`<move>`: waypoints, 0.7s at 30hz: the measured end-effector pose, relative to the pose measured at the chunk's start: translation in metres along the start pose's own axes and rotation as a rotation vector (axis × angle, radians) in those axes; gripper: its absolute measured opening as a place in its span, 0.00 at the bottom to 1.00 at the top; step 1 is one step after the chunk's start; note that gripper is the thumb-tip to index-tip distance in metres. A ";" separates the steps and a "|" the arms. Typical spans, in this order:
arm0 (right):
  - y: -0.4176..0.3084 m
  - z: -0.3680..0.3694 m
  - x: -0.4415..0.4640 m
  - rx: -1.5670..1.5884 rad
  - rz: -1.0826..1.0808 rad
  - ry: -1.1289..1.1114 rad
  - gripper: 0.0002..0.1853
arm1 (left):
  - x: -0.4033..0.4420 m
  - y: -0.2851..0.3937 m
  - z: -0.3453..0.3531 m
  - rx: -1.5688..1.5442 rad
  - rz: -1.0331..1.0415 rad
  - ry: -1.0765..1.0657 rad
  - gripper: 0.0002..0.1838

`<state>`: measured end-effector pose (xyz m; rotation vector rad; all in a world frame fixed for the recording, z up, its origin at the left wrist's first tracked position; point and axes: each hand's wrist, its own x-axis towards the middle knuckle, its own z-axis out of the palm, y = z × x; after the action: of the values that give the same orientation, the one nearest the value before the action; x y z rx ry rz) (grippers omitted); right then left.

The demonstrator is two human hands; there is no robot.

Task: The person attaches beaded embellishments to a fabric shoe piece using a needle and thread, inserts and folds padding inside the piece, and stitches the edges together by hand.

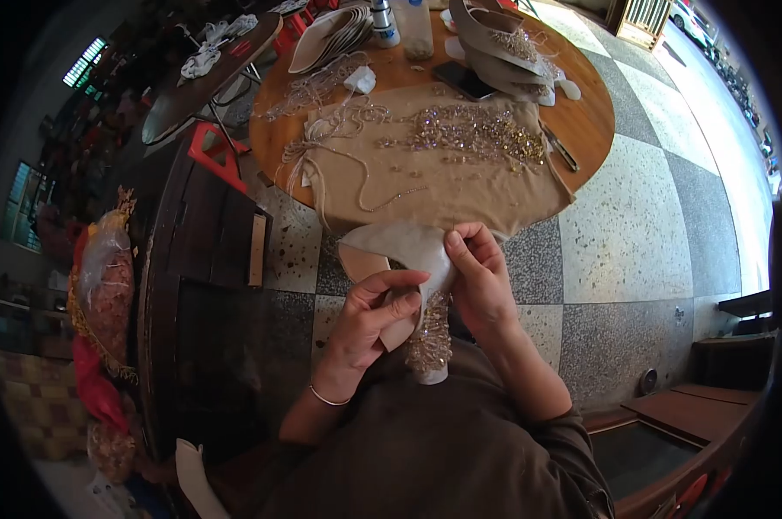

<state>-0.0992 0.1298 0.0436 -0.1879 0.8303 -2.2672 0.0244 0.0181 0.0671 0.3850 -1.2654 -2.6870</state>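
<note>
In front of my chest is a pale grey-white curved piece [391, 240], shaped like a shoe upper, with a beige inner side. Clear and gold-toned beads [430, 337] cover its lower arm, down to a bare white end. My right hand [483, 275] grips the piece near its bend, thumb on top. Beside the top of the beadwork, my left hand [375, 311] has thumb and index finger bent toward each other at the piece's edge; anything small between them cannot be made out. A tan cloth [460, 195] on the round table carries a heap of loose beads [477, 132] and bead strings [365, 186].
The wooden table [590, 112] also holds a stack of beaded curved pieces [503, 52], a stack of plain pale pieces [330, 39], a dark phone [464, 80], a pen-like tool [561, 149] and a bottle [417, 35]. A red stool [216, 156] stands left.
</note>
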 end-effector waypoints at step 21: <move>-0.024 0.008 -0.045 -1.579 -0.807 -0.368 0.18 | -0.003 0.014 0.013 0.803 0.237 0.177 0.26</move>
<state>-0.0769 0.1684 0.0691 -1.7960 2.3901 -1.4409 0.0235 0.0192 0.0862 0.4974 -2.1203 -1.8058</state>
